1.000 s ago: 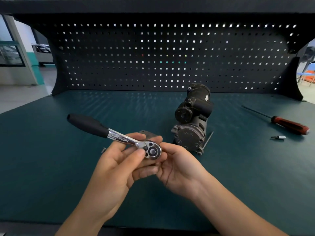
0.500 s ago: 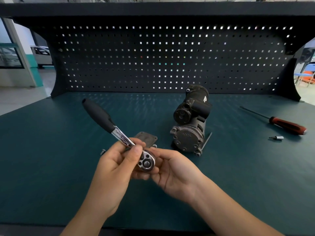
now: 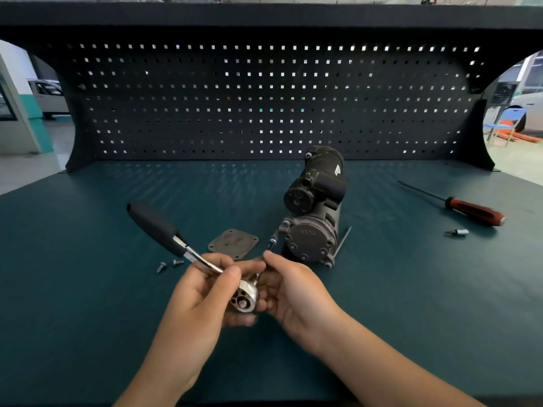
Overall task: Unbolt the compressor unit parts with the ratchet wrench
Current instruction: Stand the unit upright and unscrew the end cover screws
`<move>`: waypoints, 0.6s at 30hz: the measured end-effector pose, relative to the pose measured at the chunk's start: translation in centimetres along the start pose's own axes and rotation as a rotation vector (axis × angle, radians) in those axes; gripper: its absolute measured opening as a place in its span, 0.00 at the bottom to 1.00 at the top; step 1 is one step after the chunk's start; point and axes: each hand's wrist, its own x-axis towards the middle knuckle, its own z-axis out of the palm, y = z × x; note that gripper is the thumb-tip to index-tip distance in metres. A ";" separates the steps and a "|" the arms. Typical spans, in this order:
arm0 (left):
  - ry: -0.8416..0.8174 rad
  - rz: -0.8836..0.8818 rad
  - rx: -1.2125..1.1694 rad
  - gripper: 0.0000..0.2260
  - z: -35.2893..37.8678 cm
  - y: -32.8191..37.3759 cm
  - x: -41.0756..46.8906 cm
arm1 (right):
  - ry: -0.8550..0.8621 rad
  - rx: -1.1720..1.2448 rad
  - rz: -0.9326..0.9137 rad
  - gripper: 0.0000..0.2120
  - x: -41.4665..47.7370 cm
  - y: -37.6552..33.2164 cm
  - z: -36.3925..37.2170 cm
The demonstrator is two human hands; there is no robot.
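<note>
Head view: chrome round-headed ratchet wrench, slim steel bit.

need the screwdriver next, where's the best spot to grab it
Take the screwdriver by its thick red-and-black grip, probably coming down from above on the right. It lies flat on the bench with the grip nearer the right edge. Its thin shaft points away to the back left and offers little to hold.

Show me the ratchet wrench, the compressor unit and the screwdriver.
ratchet wrench (image 3: 164,230), head view, on its black handle.
compressor unit (image 3: 308,239), head view, on its round front cover.
screwdriver (image 3: 473,210), head view, on its red handle.
</note>
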 end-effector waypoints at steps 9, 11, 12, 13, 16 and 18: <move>0.050 0.035 -0.015 0.05 0.1 -1.6 -0.6 | -0.020 -0.102 -0.058 0.13 -0.5 -0.2 -0.7; 0.057 0.027 -0.019 0.03 0.4 -1.8 -0.4 | -0.016 -0.114 -0.064 0.13 -0.3 -0.5 -0.8; 0.064 0.020 -0.028 0.04 0.6 -1.8 -0.4 | -0.014 -0.114 -0.063 0.13 -0.3 -0.5 -0.8; 0.077 0.014 -0.050 0.05 0.7 -1.8 -0.4 | -0.013 -0.113 -0.065 0.13 -0.2 -0.6 -0.8; 0.118 -0.002 -0.122 0.06 1.2 -1.5 -0.6 | -0.013 -0.105 -0.077 0.14 -0.2 -0.4 -0.8; 0.149 -0.015 -0.167 0.06 1.4 -1.5 -0.9 | -0.017 -0.106 -0.067 0.14 -0.3 -0.2 -0.8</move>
